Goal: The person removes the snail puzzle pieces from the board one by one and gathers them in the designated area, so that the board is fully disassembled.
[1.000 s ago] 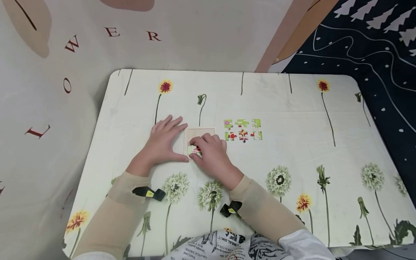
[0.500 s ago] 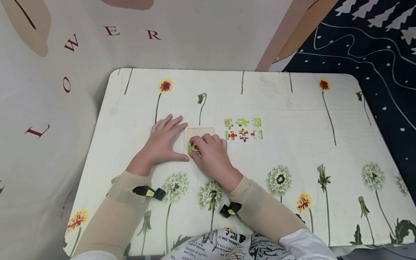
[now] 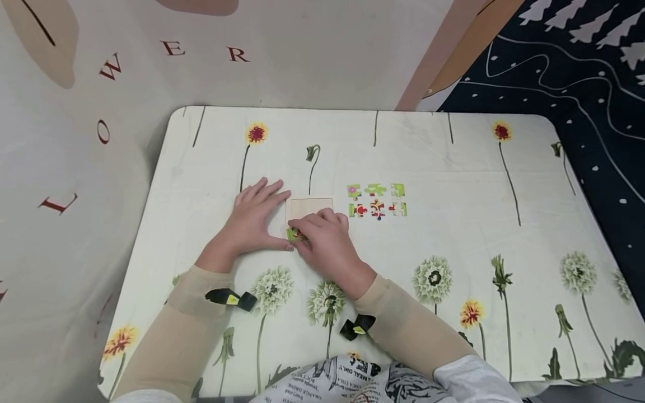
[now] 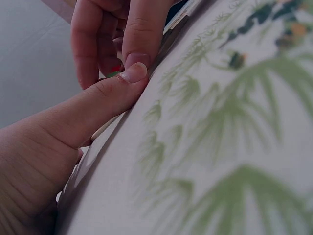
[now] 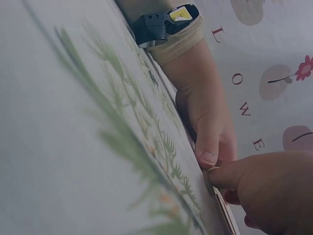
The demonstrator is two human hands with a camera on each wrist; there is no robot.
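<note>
My right hand [image 3: 330, 243] bends over the lower part of a shallow wooden puzzle tray [image 3: 312, 205]. Between its thumb and fingers it pinches a green and red jigsaw piece [image 3: 290, 234] at the tray's lower left corner; most of that piece is covered by the fingers. To the left, my left hand [image 3: 252, 221] lies flat with fingers spread, its thumb touching the tray's lower left corner. In the left wrist view, the left thumb [image 4: 105, 103] meets the right fingertips, and a sliver of the piece [image 4: 114, 74] shows behind it.
Several loose jigsaw pieces, among them a green one with a pink spot [image 3: 354, 191] and a red one [image 3: 377, 209], lie in two rows right of the tray. A flower-print cloth [image 3: 453, 184] covers the table. A printed curtain [image 3: 322, 56] hangs along its far side.
The right hand's fingertips and the jigsaw piece have shifted slightly left, to the tray's corner by the left thumb. The left hand and the loose pieces stay put.
</note>
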